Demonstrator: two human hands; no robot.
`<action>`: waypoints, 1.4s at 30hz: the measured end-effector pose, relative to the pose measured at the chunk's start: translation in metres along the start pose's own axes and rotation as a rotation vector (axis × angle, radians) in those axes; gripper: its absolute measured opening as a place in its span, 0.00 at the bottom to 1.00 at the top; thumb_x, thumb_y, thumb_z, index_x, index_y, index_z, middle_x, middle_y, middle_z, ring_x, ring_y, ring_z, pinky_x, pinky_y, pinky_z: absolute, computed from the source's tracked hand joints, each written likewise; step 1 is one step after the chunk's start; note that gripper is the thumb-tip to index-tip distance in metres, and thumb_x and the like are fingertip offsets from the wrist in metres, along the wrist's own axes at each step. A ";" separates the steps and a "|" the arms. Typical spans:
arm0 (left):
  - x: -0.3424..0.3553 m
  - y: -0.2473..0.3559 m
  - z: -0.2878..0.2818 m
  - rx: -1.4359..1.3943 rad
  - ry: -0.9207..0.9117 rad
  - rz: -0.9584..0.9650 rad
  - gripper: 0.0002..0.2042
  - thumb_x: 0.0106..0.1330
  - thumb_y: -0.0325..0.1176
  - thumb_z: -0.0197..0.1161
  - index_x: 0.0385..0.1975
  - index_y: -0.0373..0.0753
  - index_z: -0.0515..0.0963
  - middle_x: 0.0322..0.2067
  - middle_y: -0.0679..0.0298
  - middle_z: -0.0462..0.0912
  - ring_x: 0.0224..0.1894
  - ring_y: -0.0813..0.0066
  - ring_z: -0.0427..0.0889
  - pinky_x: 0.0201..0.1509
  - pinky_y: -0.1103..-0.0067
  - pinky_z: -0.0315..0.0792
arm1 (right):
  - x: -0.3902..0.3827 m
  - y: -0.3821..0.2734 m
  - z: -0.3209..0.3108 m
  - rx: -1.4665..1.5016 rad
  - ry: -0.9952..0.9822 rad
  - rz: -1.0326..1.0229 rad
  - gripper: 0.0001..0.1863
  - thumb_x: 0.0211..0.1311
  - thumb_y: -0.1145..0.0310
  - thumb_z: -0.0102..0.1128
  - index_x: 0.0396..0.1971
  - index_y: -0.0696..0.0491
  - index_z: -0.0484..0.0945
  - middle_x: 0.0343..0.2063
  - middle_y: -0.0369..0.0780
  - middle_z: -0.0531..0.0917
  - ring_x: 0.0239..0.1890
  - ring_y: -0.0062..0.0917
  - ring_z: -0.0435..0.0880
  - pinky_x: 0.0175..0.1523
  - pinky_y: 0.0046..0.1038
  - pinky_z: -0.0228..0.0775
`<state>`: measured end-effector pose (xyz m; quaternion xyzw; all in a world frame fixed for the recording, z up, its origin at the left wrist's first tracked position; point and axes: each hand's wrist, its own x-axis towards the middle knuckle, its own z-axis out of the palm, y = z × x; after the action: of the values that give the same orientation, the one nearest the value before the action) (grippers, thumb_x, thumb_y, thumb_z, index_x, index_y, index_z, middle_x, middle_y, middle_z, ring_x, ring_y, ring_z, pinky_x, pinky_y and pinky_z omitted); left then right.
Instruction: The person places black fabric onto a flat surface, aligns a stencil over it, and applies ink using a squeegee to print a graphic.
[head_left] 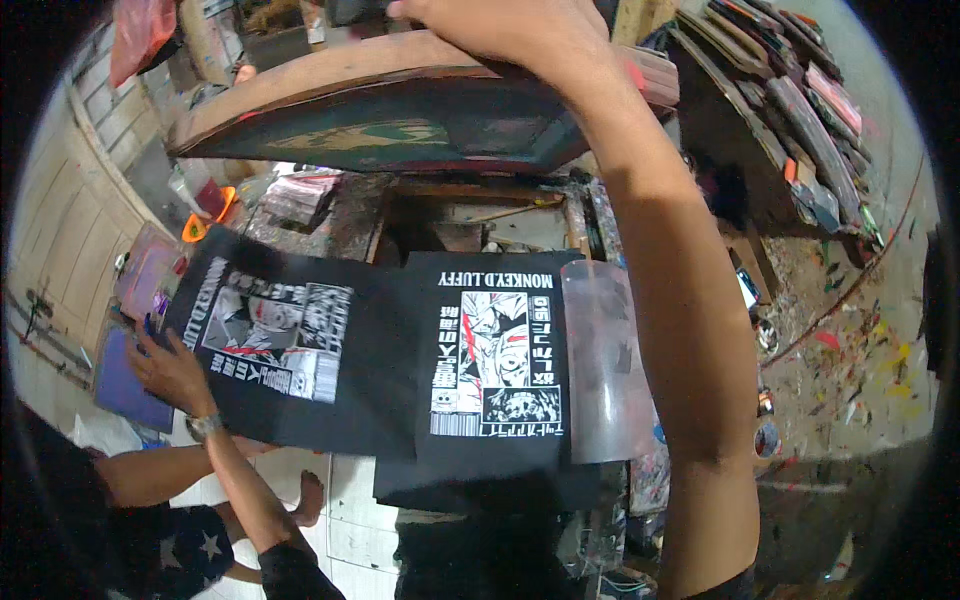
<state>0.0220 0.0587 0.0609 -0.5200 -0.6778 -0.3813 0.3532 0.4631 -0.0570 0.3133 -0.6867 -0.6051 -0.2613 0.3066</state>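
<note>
My right hand (500, 30) grips the top wooden bar of a raised screen-printing frame (380, 135), with dark mesh facing me. My left hand (170, 365), a watch on its wrist, has fingers spread at the left edge of a black printed fabric piece (370, 350) angled at the left. In the middle, a second black piece (500, 480) bears a white-and-red comic-style print with lettering, like the left one. A translucent, curled plastic sheet (600, 370) lies along its right side, partly behind my right forearm. The bed (575, 215) under the raised frame is partly covered.
A co-worker's bare foot (305, 500) and star-patterned shorts (195, 550) show at lower left. Stacked boards and frames (810, 140) lean at upper right above a paint-spattered surface (850, 380). An orange tray (200, 225) with containers and a purple board (130, 390) are on the left.
</note>
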 end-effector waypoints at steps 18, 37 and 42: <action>-0.212 0.105 -0.071 -0.917 -0.957 0.837 0.29 0.65 0.55 0.65 0.63 0.49 0.78 0.67 0.58 0.74 0.72 0.54 0.67 0.74 0.47 0.55 | 0.009 0.001 -0.003 -0.048 -0.040 0.050 0.35 0.63 0.40 0.61 0.32 0.65 0.87 0.35 0.61 0.86 0.44 0.54 0.87 0.53 0.47 0.79; -0.213 0.096 -0.048 -0.682 -1.083 1.057 0.39 0.63 0.70 0.58 0.74 0.65 0.65 0.80 0.65 0.53 0.81 0.54 0.45 0.78 0.41 0.39 | 0.038 0.008 0.002 -0.115 -0.026 0.012 0.39 0.63 0.36 0.60 0.38 0.66 0.86 0.42 0.63 0.85 0.50 0.58 0.84 0.57 0.48 0.76; -0.211 0.096 -0.050 -0.681 -1.091 1.019 0.38 0.64 0.70 0.58 0.74 0.65 0.66 0.79 0.65 0.54 0.81 0.51 0.46 0.78 0.42 0.38 | 0.035 0.003 -0.001 -0.082 -0.069 0.026 0.38 0.62 0.36 0.60 0.38 0.66 0.86 0.43 0.63 0.84 0.51 0.58 0.84 0.58 0.48 0.76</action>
<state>0.1642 -0.0616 -0.0867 -0.9551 -0.2821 -0.0524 -0.0734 0.4704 -0.0345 0.3392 -0.7151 -0.5953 -0.2580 0.2603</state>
